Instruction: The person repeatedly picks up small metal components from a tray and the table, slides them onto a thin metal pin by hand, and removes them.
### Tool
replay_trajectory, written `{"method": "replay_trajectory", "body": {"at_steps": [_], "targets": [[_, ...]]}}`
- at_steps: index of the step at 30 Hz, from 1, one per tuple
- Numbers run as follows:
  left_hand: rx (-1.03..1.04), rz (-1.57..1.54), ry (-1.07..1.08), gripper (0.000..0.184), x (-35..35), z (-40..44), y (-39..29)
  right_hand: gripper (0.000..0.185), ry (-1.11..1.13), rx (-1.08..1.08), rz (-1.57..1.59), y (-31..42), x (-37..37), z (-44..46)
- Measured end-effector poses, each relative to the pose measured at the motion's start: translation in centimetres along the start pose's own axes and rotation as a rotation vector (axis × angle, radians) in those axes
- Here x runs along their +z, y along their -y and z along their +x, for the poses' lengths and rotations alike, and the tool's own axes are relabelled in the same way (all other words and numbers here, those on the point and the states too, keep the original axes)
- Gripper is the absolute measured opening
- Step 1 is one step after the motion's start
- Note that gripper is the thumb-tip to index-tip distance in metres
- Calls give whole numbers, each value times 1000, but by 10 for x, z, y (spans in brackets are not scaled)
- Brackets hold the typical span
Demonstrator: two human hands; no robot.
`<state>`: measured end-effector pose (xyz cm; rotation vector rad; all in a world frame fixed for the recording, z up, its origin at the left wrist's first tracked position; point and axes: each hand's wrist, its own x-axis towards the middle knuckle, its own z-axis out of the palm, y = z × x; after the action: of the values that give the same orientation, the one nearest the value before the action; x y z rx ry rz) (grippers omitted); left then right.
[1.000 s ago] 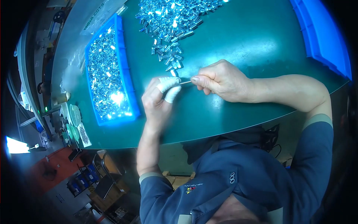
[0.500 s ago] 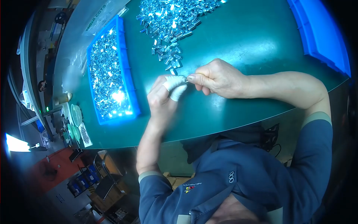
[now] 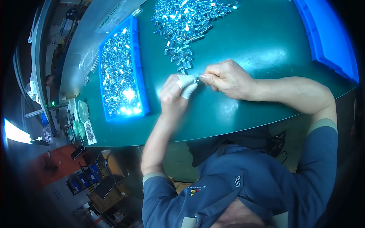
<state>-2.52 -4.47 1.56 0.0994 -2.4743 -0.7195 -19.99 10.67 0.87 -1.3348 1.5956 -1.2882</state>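
Observation:
My left hand [image 3: 174, 95], with white finger cots [image 3: 186, 80] on its thumb and finger, pinches a small shiny metal piece [image 3: 196, 79]. Opposite it, my right hand [image 3: 230, 80] is closed with thumb and finger together on a thin rod-like tool [image 3: 199, 80], whose tip meets the metal piece. Most of the tool is hidden in the fingers. Just beyond the hands, a trail of small metal pieces [image 3: 184, 59] runs out from a large heap [image 3: 186, 21] on the green table [image 3: 243, 110].
To the left stands a blue bin [image 3: 137, 72] full of similar metal pieces. Another blue bin [image 3: 327, 34] is at the far right. Clear plastic bags [image 3: 108, 19] lie at the back left, and green dishes [image 3: 82, 111] sit near the left edge beside a small white card [image 3: 89, 132].
The whole view has shifted, so the bin and heap appear farther right. My fingertips are slightly farther apart, and more of the thin tool shows between them.

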Motion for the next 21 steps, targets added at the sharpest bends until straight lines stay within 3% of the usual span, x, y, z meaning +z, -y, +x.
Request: {"method": "replay_trajectory", "body": {"at_steps": [8, 12, 16, 19, 21], "targets": [[50, 51, -27, 22, -10, 6, -5, 46, -16, 119, 222, 6, -3, 0], [-22, 367, -115, 18, -56, 11, 22, 48, -115, 142, 406, -1, -2, 3], [-190, 680, -288, 19, -125, 42, 61, 47, -22, 166, 325, 2, -4, 2], [-82, 825, -257, 23, -128, 57, 64, 46, -38, 163, 340, 0, -5, 3], [-100, 650, -82, 30, -102, 60, 63, 45, -29, 162, 325, 2, -4, 1]]}}
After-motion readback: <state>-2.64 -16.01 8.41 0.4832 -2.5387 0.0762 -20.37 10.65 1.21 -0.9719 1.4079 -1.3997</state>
